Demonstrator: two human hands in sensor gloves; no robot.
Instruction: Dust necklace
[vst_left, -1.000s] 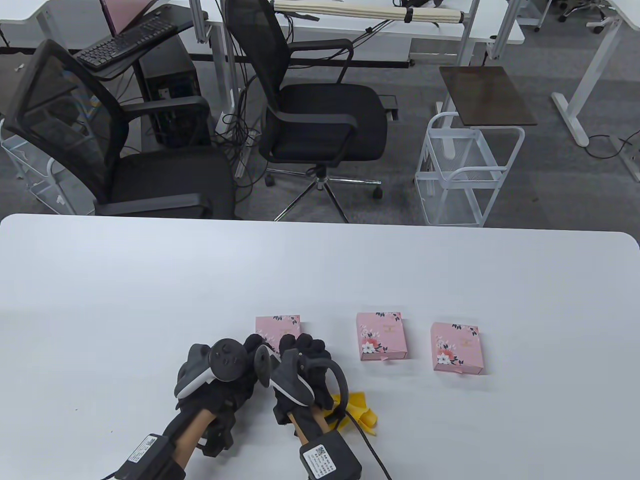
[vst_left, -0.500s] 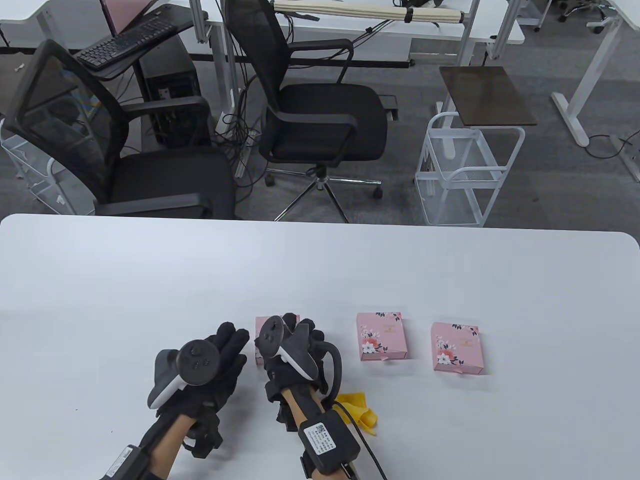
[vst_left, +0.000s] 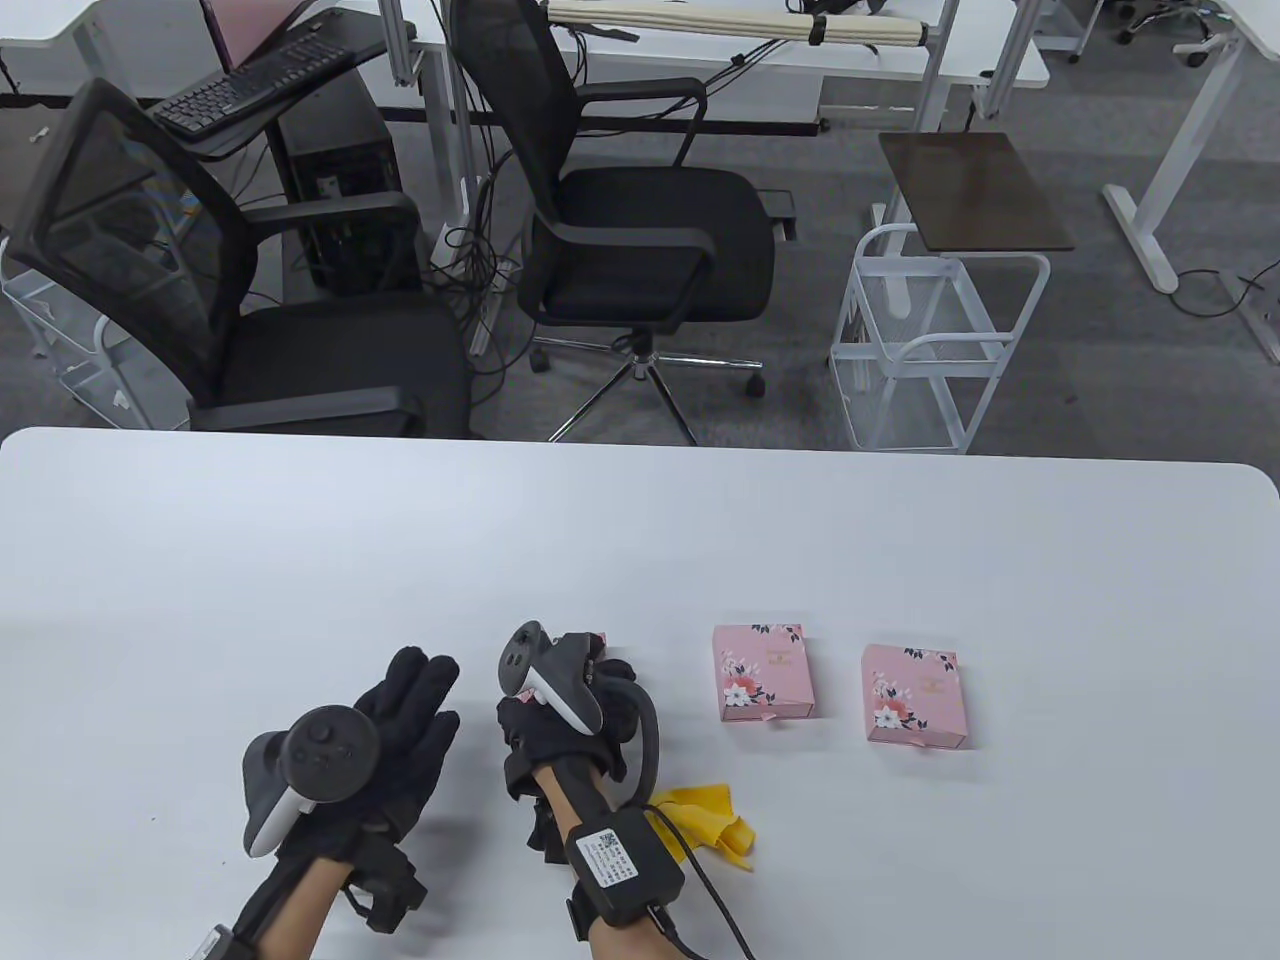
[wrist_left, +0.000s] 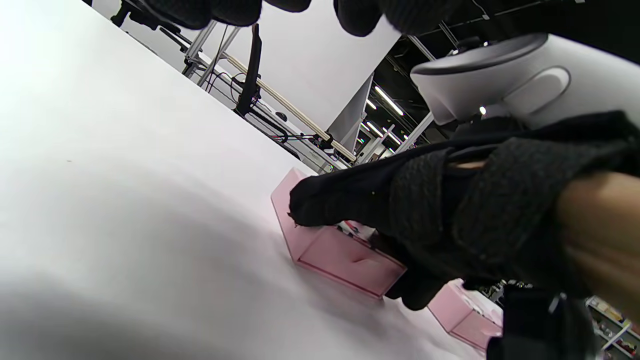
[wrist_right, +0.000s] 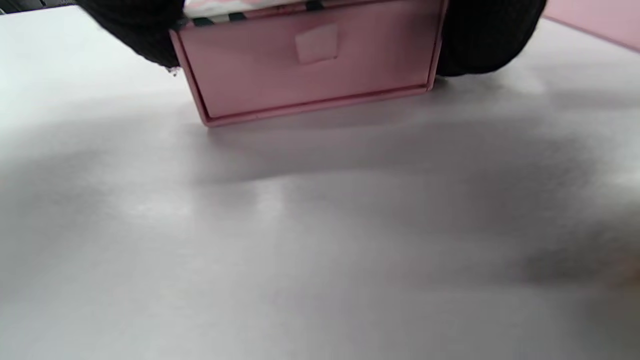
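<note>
No necklace shows in any view. A pink floral drawer box lies on the white table, its pull-tab front facing the right wrist camera. My right hand covers it from above and grips it, thumb on its left side and fingers on its right. In the table view only a corner of the box peeks out; the left wrist view shows the box under the gloved thumb. My left hand lies flat to the left of the box, fingers straight, holding nothing.
Two more pink floral boxes lie closed to the right. A crumpled yellow cloth lies beside my right wrist. Office chairs and a white wire cart stand beyond the table's far edge.
My left hand has let go of the box area and slid left and back, fingers now straight. My right hand has moved forward over the left box and closed round it.
</note>
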